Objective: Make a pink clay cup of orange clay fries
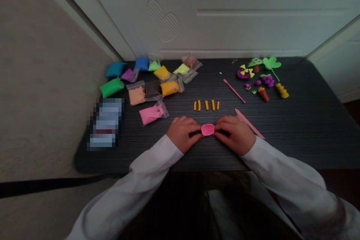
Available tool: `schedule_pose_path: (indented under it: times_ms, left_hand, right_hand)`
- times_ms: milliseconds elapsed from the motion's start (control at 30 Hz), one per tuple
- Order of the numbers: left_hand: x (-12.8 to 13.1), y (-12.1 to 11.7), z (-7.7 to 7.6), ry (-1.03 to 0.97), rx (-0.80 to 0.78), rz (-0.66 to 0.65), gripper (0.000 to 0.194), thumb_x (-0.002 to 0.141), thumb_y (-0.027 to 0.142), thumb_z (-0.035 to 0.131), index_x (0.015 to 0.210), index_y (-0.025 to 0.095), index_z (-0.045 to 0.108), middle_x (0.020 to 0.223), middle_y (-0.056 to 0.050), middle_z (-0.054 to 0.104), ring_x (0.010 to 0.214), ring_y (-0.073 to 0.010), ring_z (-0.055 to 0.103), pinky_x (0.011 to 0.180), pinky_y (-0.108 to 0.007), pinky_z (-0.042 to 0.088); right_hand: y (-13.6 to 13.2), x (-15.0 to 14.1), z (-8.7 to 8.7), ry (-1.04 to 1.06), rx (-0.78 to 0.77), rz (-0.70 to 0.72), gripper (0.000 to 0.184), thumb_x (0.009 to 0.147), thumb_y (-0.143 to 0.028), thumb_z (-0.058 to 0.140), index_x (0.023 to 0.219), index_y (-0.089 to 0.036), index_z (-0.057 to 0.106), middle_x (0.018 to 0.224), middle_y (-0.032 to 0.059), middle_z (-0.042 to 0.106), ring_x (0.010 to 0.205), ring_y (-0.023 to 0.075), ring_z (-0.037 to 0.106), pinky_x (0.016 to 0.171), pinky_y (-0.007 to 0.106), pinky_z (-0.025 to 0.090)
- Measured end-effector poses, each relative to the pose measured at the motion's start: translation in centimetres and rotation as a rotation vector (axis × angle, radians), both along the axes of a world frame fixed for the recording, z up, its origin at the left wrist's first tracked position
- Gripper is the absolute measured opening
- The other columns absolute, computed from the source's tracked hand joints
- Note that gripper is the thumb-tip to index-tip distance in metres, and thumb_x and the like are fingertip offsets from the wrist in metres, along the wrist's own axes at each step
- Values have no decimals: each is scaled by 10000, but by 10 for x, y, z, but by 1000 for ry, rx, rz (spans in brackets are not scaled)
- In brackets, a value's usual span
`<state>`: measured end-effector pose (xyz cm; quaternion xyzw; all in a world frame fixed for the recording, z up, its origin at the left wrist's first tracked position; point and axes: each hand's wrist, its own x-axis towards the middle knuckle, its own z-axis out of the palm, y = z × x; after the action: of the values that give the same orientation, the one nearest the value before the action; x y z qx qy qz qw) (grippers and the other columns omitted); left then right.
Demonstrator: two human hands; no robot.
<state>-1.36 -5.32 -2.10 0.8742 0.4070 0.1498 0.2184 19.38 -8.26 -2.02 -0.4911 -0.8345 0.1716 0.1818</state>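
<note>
A small pink piece of modelling clay point(207, 129), flat-topped with a rounded lower edge, sits between my two hands near the front of the dark table. My left hand point(184, 132) pinches its left side with thumb and fingertips. On the opposite side, my right hand point(235, 132) grips it the same way. Just beyond the hands lie several short orange clay sticks point(206, 105) in a row. A pink flat clay knife point(250, 123) rests beside my right hand, and a thinner pink modelling tool point(234, 90) lies farther back.
Bags of coloured clay, including a pink one point(152, 113) and a green one point(111, 87), cover the back left. A blurred-out phone-like object point(107, 122) lies at the left edge. Finished clay shapes, such as a green clover point(271, 63) and purple grapes point(268, 80), stand back right.
</note>
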Motion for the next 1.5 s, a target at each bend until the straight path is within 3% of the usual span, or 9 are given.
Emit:
schedule_pose_path:
  times_ms: [567, 733, 867, 1000, 1200, 1500]
  left_hand:
    - [0, 1, 0, -7, -21, 18, 223, 742, 395, 545, 874, 234, 624, 795, 0, 623, 766, -162, 513, 687, -320, 341]
    - [1, -8, 4, -119, 25, 110, 462, 656, 412, 630, 1028, 166, 506, 892, -49, 577, 837, -184, 503, 748, -341, 397]
    - [3, -20, 5, -152, 254, 96, 278, 720, 363, 579, 936, 190, 570, 924, -61, 542, 910, -194, 464, 831, -355, 381]
    - [9, -27, 4, -67, 373, 69, 194, 737, 328, 561, 895, 229, 613, 907, -53, 539, 909, -204, 439, 834, -366, 375]
    - [17, -28, 4, 11, 423, 79, 191, 752, 353, 534, 841, 209, 622, 907, -57, 573, 916, -220, 429, 821, -381, 368]
    - [15, -32, 2, 5, 446, 103, 134, 746, 251, 542, 843, 214, 627, 915, -47, 605, 932, -218, 450, 815, -382, 378]
  right_hand:
    - [0, 0, 0, 4, 1, -13, 182, 790, -340, 525, 890, -214, 610, 878, 36, 617, 829, 174, 557, 717, 322, 348]
    - [-1, -1, 0, 0, 14, -17, 182, 795, -339, 517, 887, -210, 608, 882, 42, 617, 830, 174, 555, 711, 318, 341]
    - [-2, -1, -1, -10, 29, -1, 175, 791, -347, 524, 861, -210, 607, 860, 36, 614, 827, 171, 551, 715, 317, 333]
    - [-3, -1, -1, -9, 31, 33, 176, 807, -344, 500, 859, -210, 603, 853, 35, 615, 816, 167, 544, 706, 314, 319]
    - [-5, -2, 0, -26, 32, 55, 137, 807, -294, 500, 831, -201, 597, 843, 27, 616, 795, 158, 539, 698, 314, 308]
    - [-6, -2, 2, 17, 11, 45, 155, 813, -251, 471, 889, -205, 598, 864, 35, 617, 807, 159, 544, 704, 316, 322]
